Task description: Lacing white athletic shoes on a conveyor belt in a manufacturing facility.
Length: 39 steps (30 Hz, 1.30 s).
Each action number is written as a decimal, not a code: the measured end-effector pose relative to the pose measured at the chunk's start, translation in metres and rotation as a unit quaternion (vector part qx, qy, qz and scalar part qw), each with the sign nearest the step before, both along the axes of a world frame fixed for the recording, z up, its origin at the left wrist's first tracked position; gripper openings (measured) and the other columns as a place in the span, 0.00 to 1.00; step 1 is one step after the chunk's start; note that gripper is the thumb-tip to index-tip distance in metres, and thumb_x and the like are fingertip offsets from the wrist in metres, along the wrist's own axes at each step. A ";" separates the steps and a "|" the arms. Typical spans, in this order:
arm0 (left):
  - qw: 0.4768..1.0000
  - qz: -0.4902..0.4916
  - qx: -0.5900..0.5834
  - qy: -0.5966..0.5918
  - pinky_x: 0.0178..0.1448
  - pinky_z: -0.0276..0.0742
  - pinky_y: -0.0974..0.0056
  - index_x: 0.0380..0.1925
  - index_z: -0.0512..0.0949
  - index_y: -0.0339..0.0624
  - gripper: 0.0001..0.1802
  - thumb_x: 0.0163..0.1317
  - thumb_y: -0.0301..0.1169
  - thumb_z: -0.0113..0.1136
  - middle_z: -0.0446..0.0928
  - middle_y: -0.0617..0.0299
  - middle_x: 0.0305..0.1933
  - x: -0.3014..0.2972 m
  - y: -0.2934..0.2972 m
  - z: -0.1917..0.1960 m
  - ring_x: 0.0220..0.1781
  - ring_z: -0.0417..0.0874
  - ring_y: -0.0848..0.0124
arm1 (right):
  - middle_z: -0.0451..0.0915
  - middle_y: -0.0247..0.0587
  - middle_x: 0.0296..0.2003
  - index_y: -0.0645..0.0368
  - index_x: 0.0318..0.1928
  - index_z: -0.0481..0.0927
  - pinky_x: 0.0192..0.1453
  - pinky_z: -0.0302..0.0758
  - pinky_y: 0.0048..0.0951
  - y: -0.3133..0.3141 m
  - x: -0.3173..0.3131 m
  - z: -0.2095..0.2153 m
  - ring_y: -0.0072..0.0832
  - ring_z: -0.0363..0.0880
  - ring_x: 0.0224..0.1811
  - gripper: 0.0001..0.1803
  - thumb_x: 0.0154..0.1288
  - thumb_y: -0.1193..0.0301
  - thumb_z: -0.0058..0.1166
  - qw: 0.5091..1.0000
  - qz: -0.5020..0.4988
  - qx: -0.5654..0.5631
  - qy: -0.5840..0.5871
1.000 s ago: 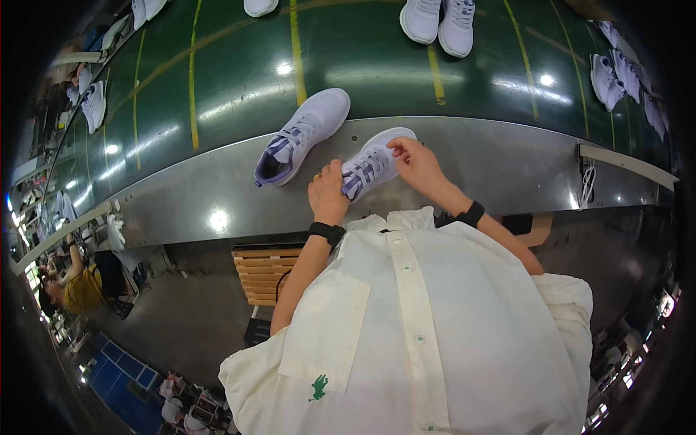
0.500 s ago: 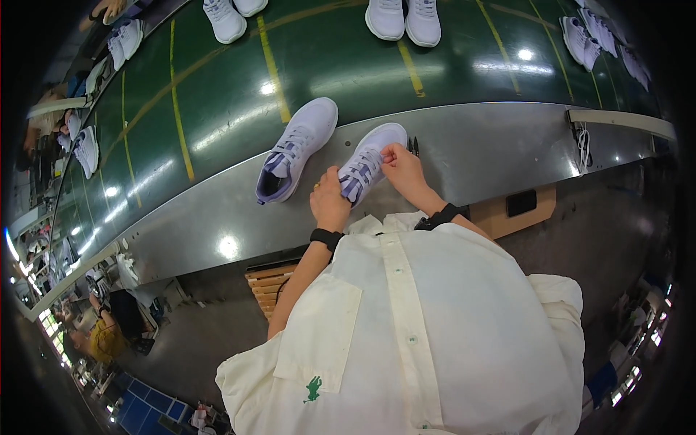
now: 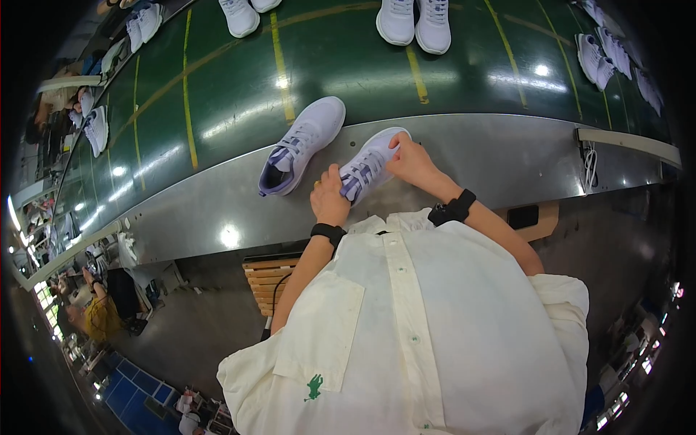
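Note:
A pale lavender sneaker [image 3: 367,161] lies on the metal ledge in front of me, toe pointing away, with purple showing around its collar and laces. My left hand [image 3: 330,197] grips it along the left side near the heel opening. Above its toe end, on the right, is my right hand [image 3: 415,162], fingers pinched together; whatever is between the fingertips is too small to make out. The matching sneaker [image 3: 307,138] rests untouched to the left, partly over the edge of the green belt.
Beyond the metal ledge [image 3: 493,156] runs a green conveyor belt [image 3: 232,94] with yellow lines. Several more pale sneakers [image 3: 413,22] stand on it. A white cable [image 3: 591,165] hangs at the right. Below the ledge are a slatted wooden piece [image 3: 272,284] and a dark phone-like object [image 3: 523,217].
My right hand has moved from the laces up and right toward the toe, still pinched. My left hand keeps its grip on the sneaker. The whole view has shifted slightly.

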<state>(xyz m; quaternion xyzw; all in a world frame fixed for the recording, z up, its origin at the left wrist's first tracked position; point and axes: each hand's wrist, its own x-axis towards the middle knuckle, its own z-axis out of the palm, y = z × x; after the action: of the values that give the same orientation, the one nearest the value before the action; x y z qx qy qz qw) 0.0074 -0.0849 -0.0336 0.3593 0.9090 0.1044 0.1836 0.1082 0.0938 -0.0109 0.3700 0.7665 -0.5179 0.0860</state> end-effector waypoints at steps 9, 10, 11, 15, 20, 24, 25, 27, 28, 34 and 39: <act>0.998 0.032 0.054 -0.025 0.42 0.73 0.54 0.47 0.67 0.50 0.23 0.47 0.29 0.57 0.75 0.55 0.41 0.002 0.002 0.006 0.41 0.77 0.54 | 0.70 0.47 0.50 0.58 0.49 0.70 0.55 0.68 0.36 -0.029 0.017 -0.023 0.43 0.68 0.53 0.24 0.47 0.81 0.46 0.920 0.127 0.292 0.229; 0.998 0.029 0.053 -0.026 0.42 0.73 0.54 0.47 0.67 0.50 0.23 0.47 0.29 0.57 0.75 0.55 0.41 0.003 0.001 0.005 0.41 0.77 0.54 | 0.69 0.48 0.50 0.57 0.48 0.71 0.55 0.68 0.35 -0.032 0.018 -0.025 0.44 0.67 0.54 0.22 0.48 0.81 0.45 0.904 0.164 0.324 0.226; 0.996 0.060 0.052 -0.042 0.43 0.72 0.54 0.48 0.67 0.50 0.23 0.48 0.29 0.57 0.75 0.54 0.42 0.003 0.001 0.003 0.41 0.77 0.53 | 0.69 0.48 0.50 0.57 0.48 0.71 0.55 0.68 0.35 -0.029 0.018 -0.026 0.44 0.67 0.54 0.22 0.48 0.81 0.45 0.904 0.163 0.324 0.226; 0.977 0.179 0.078 -0.084 0.44 0.71 0.51 0.51 0.66 0.50 0.25 0.50 0.27 0.53 0.75 0.53 0.46 0.003 -0.003 -0.002 0.43 0.77 0.49 | 0.74 0.44 0.45 0.57 0.44 0.74 0.48 0.71 0.34 -0.013 0.011 -0.014 0.38 0.73 0.47 0.17 0.51 0.80 0.45 0.962 0.003 0.237 0.132; 0.986 0.125 0.059 -0.089 0.46 0.69 0.50 0.53 0.64 0.48 0.25 0.50 0.23 0.46 0.76 0.50 0.44 -0.005 0.003 -0.001 0.45 0.76 0.48 | 0.76 0.42 0.34 0.57 0.38 0.74 0.40 0.72 0.35 -0.033 -0.014 -0.012 0.39 0.76 0.36 0.11 0.53 0.78 0.48 0.976 -0.077 0.065 0.194; 0.995 0.034 0.038 -0.087 0.43 0.71 0.49 0.52 0.62 0.44 0.25 0.50 0.24 0.48 0.75 0.44 0.43 -0.013 -0.004 -0.001 0.39 0.78 0.47 | 0.76 0.44 0.31 0.59 0.35 0.71 0.38 0.72 0.38 -0.040 -0.044 -0.019 0.41 0.75 0.35 0.08 0.52 0.78 0.48 0.965 -0.039 0.170 0.195; 0.996 0.007 0.030 -0.088 0.41 0.72 0.49 0.52 0.61 0.41 0.25 0.50 0.24 0.49 0.75 0.44 0.42 -0.013 -0.004 -0.001 0.38 0.78 0.47 | 0.75 0.46 0.31 0.60 0.34 0.70 0.38 0.71 0.40 -0.040 -0.049 -0.020 0.43 0.75 0.35 0.08 0.51 0.78 0.49 0.957 -0.028 0.224 0.181; 0.997 -0.048 0.039 -0.053 0.35 0.75 0.51 0.48 0.60 0.34 0.22 0.51 0.25 0.50 0.74 0.46 0.37 -0.010 -0.006 -0.005 0.32 0.79 0.48 | 0.75 0.47 0.30 0.60 0.33 0.68 0.38 0.71 0.41 -0.040 -0.055 -0.024 0.45 0.74 0.35 0.08 0.51 0.79 0.50 0.945 -0.015 0.279 0.168; 0.997 -0.047 0.043 -0.052 0.35 0.75 0.51 0.48 0.60 0.34 0.22 0.51 0.25 0.50 0.74 0.46 0.37 -0.010 -0.007 -0.006 0.32 0.79 0.48 | 0.75 0.48 0.29 0.60 0.34 0.68 0.37 0.70 0.43 -0.039 -0.056 -0.027 0.46 0.74 0.34 0.09 0.50 0.79 0.50 0.946 -0.012 0.290 0.144; 0.996 -0.041 0.025 -0.072 0.34 0.76 0.53 0.47 0.59 0.31 0.23 0.51 0.24 0.50 0.72 0.44 0.39 -0.010 -0.006 -0.011 0.30 0.80 0.49 | 0.75 0.48 0.28 0.60 0.34 0.68 0.36 0.69 0.43 -0.024 -0.062 -0.019 0.47 0.74 0.33 0.12 0.46 0.77 0.51 0.962 0.070 0.251 0.084; 0.996 -0.027 0.028 -0.077 0.34 0.77 0.53 0.48 0.58 0.31 0.23 0.52 0.24 0.51 0.71 0.44 0.40 -0.009 -0.004 -0.014 0.31 0.80 0.49 | 0.75 0.48 0.27 0.59 0.34 0.67 0.34 0.69 0.42 -0.025 -0.069 -0.002 0.47 0.74 0.31 0.13 0.44 0.77 0.50 0.965 0.126 0.218 0.081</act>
<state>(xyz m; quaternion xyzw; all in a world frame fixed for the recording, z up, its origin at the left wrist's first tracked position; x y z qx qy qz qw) -0.0013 -0.0887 -0.0472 0.3795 0.8789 0.1525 0.2455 0.0390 0.0693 -0.0133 0.2373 0.9055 -0.3518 0.0057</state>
